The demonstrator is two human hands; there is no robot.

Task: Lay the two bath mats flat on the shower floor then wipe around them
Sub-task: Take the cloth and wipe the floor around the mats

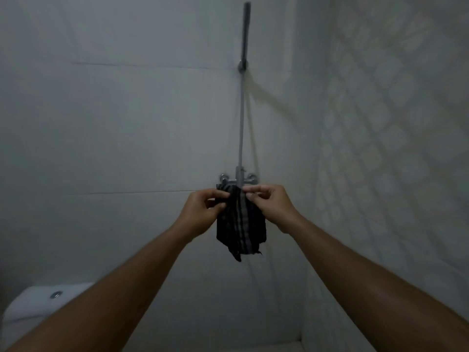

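Note:
A dark striped cloth (241, 224) hangs down in front of the shower mixer tap (238, 177) on the white tiled wall. My left hand (200, 212) pinches its upper left edge. My right hand (271, 204) pinches its upper right edge, close to the tap. Both arms reach forward at chest height. The cloth's top seems draped at the tap; I cannot tell if it rests on it. No bath mats and no shower floor are in view.
A shower hose (241, 118) runs up from the tap to a wall bracket (242, 66) holding the shower head (246, 29). A patterned wall (393, 123) stands to the right. A white toilet cistern (43, 301) sits at the lower left.

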